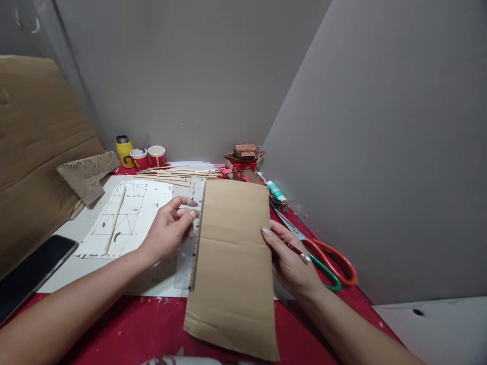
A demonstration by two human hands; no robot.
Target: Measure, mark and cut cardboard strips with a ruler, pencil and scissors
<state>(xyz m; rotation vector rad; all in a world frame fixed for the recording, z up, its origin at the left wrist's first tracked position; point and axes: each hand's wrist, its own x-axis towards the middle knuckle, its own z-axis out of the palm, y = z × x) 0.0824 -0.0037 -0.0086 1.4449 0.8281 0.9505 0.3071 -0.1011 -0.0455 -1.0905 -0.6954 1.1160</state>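
A brown cardboard sheet (233, 253) lies lengthwise on the red table in front of me. Along its left edge sits a clear plastic ruler (191, 238). My left hand (169, 230) pinches the ruler near its upper half with thumb and fingers closed on it. At the cardboard's right edge rests my right hand (291, 261), fingers curled around a thin pen or pencil (298, 252) and touching the sheet's edge.
Orange-and-green scissors (321, 253) lie right of my right hand. A white paper with drawn grids (129, 218) and a stick lies left. A phone (32, 271) sits far left. Sticks, two red cups (148, 157), a yellow bottle (124, 150) and a glue tube (276, 191) stand behind. Grey walls close in.
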